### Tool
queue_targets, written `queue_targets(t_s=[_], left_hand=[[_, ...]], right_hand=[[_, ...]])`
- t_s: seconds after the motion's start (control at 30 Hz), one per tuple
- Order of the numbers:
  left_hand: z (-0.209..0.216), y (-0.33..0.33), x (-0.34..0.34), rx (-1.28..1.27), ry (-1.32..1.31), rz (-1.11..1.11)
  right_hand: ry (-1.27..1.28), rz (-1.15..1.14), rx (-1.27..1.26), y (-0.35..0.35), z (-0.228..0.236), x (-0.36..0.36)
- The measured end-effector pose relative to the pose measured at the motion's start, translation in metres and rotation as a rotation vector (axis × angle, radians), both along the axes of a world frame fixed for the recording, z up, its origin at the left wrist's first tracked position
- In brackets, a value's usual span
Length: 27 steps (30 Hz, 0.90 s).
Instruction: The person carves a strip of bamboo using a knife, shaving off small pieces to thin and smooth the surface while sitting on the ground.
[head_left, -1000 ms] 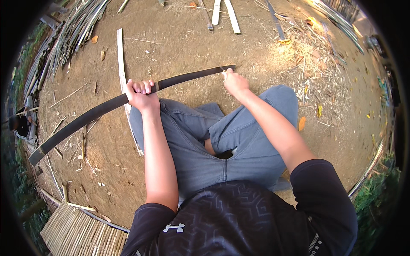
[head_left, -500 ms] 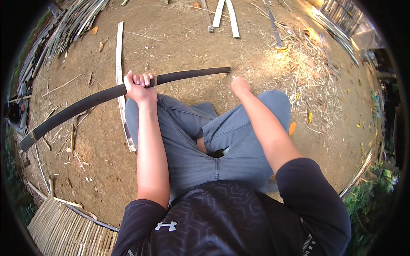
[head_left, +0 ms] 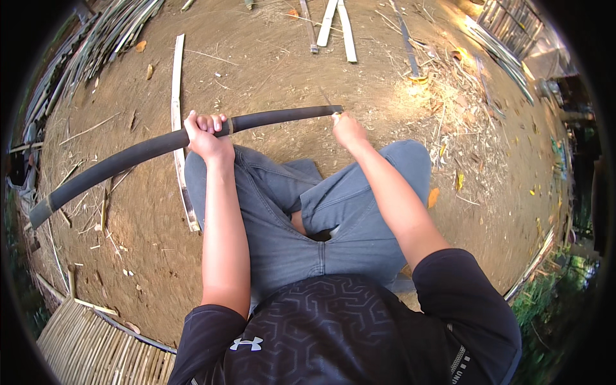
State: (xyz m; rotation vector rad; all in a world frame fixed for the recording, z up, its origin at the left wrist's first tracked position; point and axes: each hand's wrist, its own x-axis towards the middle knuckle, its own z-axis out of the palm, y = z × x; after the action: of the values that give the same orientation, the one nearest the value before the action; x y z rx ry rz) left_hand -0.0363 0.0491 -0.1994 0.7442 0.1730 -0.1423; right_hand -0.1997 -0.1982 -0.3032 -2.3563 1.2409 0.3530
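Note:
A long dark bamboo piece (head_left: pixel 131 153) with pale node rings runs from the lower left to just beyond my knees, looking bent in this wide view. Around its middle, above my left knee, my left hand (head_left: pixel 208 135) is closed. At the bamboo's far right end is my right hand (head_left: pixel 350 130), curled into a fist. A thin blade (head_left: pixel 327 97), apparently a knife seen edge-on, sticks up from that fist beside the bamboo's tip. Its handle is hidden in my fingers. My legs are crossed under both forearms.
A pale split bamboo strip (head_left: pixel 177 83) lies by my left knee; more strips (head_left: pixel 346 35) lie ahead. A long blade with a yellow fitting (head_left: pixel 409 48) rests near shavings (head_left: pixel 443 96). Bamboo poles (head_left: pixel 106 38) are piled far left, a slatted bamboo platform (head_left: pixel 106 350) lower left.
My right hand has moved slightly left and now meets the bamboo's end, where the thin blade shows. My left hand keeps its hold, and the bamboo has barely shifted.

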Motion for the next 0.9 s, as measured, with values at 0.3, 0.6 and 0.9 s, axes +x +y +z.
queue_targets(t_s=[0.3,0.6,0.9], left_hand=[[0.003,-0.001,-0.003,-0.011,0.002,0.014],[0.003,-0.001,0.0,0.015,-0.033,-0.059],[0.006,-0.003,-0.005,0.014,-0.056,-0.124]], right_hand=[[-0.298,0.328,0.02,0.078,0.076,0.009],[-0.073,0.223,0.077,0.038,0.085,0.006],[-0.02,0.171,-0.004,0.016,0.06,-0.003]])
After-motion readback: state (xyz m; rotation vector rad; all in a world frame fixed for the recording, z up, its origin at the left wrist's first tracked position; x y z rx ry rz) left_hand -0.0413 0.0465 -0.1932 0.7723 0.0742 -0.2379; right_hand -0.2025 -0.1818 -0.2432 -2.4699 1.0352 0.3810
